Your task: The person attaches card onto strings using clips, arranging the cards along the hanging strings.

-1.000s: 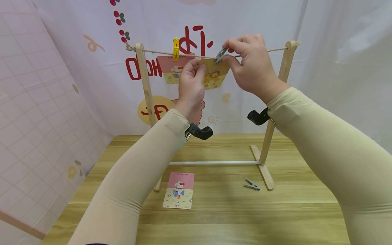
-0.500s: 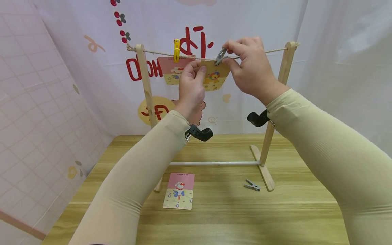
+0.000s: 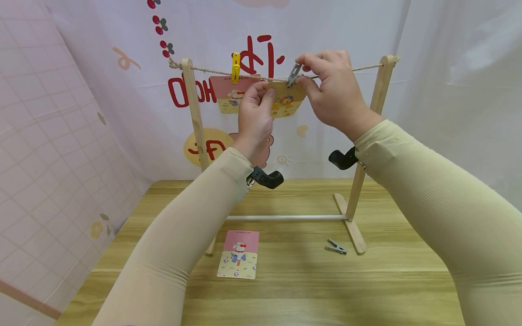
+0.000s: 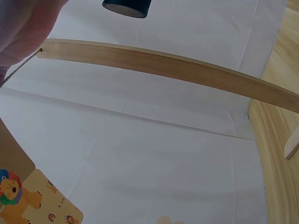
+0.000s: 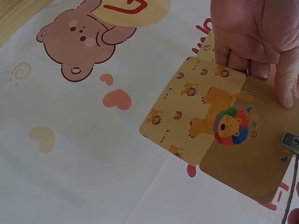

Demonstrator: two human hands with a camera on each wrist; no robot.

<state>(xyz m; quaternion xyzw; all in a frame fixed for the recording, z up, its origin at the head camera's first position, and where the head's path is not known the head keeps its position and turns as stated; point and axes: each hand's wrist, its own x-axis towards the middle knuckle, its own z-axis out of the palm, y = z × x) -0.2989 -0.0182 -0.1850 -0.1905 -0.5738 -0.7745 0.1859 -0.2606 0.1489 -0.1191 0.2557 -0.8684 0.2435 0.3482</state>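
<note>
Near the middle of the rope (image 3: 351, 70), my left hand (image 3: 256, 111) pinches the upper left edge of a tan-and-yellow lion card (image 3: 287, 102). My right hand (image 3: 334, 88) pinches the upper end of a grey clothespin (image 3: 293, 74), whose lower end is at the card's top edge and the rope. In the right wrist view the left thumb lies over the card's brown part, and the clothespin's tip (image 5: 290, 141) shows at its edge. To the left, a pink-and-yellow rabbit card (image 3: 228, 93) hangs under a yellow clothespin (image 3: 235, 68), partly hidden by my left hand.
Wooden posts (image 3: 377, 93) hold the rope at both ends, joined low down by a white bar (image 3: 285, 218). On the wooden table (image 3: 302, 290) lie another pink-and-yellow rabbit card (image 3: 238, 254) and a second grey clothespin (image 3: 336, 246). A printed white cloth (image 3: 310, 149) hangs behind.
Both hands keep their hold on the card and the clothespin. My right hand and the clothespin sit slightly lower in view, and the clothespin stands a little more upright.
</note>
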